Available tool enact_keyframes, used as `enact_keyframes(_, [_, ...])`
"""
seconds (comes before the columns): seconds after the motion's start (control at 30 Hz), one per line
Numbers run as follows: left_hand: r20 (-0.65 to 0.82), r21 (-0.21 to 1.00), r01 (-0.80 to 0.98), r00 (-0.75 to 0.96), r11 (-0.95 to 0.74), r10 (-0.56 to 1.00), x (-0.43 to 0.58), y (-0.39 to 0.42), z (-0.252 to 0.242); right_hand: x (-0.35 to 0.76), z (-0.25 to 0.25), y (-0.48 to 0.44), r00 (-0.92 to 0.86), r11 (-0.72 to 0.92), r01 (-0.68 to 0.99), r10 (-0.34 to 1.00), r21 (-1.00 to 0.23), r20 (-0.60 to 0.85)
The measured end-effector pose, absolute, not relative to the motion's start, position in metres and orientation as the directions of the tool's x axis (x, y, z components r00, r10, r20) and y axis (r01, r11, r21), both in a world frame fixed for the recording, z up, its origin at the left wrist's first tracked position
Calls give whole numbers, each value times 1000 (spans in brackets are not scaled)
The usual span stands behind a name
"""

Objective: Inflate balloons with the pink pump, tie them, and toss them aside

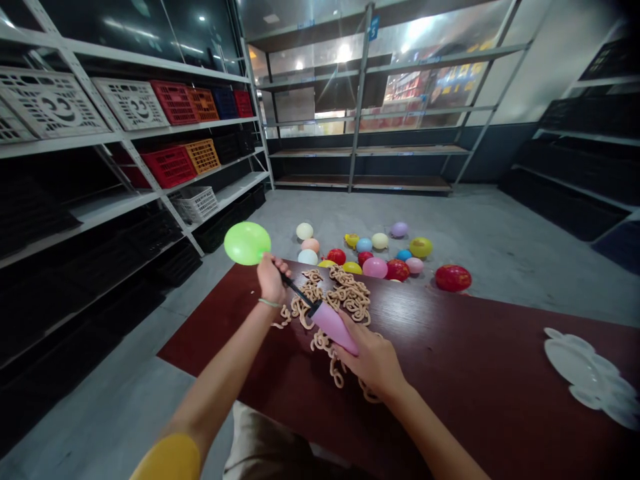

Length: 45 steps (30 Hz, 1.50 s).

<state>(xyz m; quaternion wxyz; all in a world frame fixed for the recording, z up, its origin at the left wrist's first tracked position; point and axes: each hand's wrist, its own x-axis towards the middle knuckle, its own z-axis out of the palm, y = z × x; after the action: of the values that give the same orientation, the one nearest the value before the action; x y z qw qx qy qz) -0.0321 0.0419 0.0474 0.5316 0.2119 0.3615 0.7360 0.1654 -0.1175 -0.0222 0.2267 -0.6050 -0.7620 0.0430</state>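
Observation:
My left hand point(273, 280) is closed around the neck of an inflated green balloon point(247, 243) and the black end of a hand balloon pump point(333, 327). The balloon sits beyond my fingers, up and to the left. My right hand point(373, 357) is wrapped round the pump's pink body. Between the two hands a length of black rod shows. Below and around the pump, tan curly strands point(350, 293) lie in loose piles on the dark red table point(450, 360); my right hand hides part of them.
Several inflated balloons, among them a red one point(453, 278) and a pink one point(375, 267), lie on the grey floor beyond the table. White scalloped plates point(575, 360) rest at the table's right. Shelves with crates point(173, 101) stand left; a metal rack point(357, 120) stands behind.

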Motion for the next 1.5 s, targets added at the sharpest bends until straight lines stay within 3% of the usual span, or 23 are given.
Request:
enact_keyframes(0.27, [-75,776,-631,-101,-5,992,24,24,37,172,-17,-115,-105,249,843,945,-477,308])
enact_keyframes(0.63, [-112,780,-614,-327,-121,939,-50,80,59,168,-17,-120,-180,272,906,940,-323,288])
enact_keyframes(0.73, [-96,778,-615,-319,-129,943,-20,54,47,171,-18,-119,-134,238,909,944,-342,300])
enact_keyframes(0.83, [-52,779,-621,-202,-87,978,16,24,35,173,-20,-119,-82,212,891,945,-402,317])
enact_keyframes(1.0, [-29,802,-595,-126,-52,992,22,16,29,168,-19,-120,-101,231,862,951,-451,293])
enact_keyframes(1.27, [-102,819,-569,-282,-80,954,-56,71,59,162,-20,-120,-217,322,866,931,-383,293])
enact_keyframes(1.43, [-103,752,-638,-360,-164,927,-35,64,58,167,-19,-120,-152,258,894,944,-367,294])
enact_keyframes(1.5, [-99,754,-642,-318,-138,943,-9,50,48,170,-19,-119,-109,225,893,949,-390,297])
